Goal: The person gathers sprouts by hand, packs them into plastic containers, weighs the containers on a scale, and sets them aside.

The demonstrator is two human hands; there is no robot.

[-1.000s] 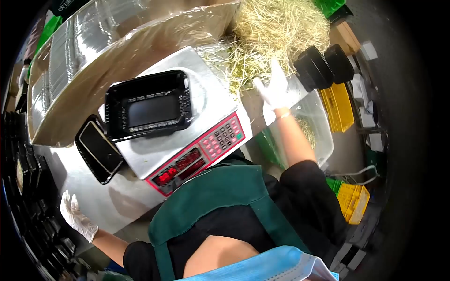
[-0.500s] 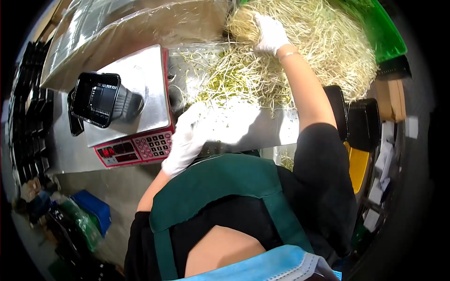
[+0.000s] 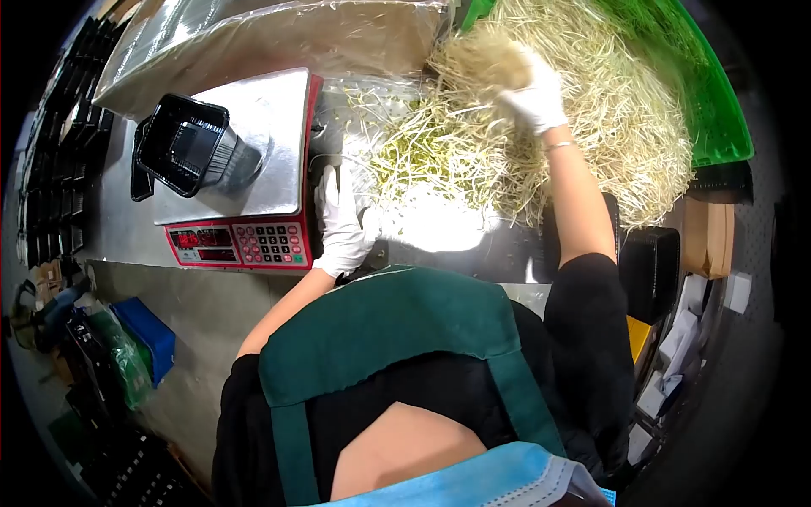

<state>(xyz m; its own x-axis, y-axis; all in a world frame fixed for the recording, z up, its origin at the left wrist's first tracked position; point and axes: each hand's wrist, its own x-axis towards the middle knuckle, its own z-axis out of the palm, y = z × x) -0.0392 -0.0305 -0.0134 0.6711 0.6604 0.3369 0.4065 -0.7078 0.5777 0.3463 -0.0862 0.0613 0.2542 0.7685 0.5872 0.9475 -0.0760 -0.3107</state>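
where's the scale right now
In the head view, the scale stands left of centre on the metal table, under a black tray and beside the gloved left hand.

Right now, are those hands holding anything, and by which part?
The right hand seems to grip a clump of pale sprouts by its right side; blur hides the exact grip. The left hand, beside the scale, holds nothing visible.

We identify the scale platter (image 3: 274, 110) as smooth, reflective metal and the tray (image 3: 187, 150) as glossy black plastic. The sprouts (image 3: 600, 127) present a rough, fibrous surface. We find the apron (image 3: 389, 334) in matt cloth, the clear film (image 3: 287, 46) crinkled and shiny, the crate (image 3: 728, 127) smooth plastic.
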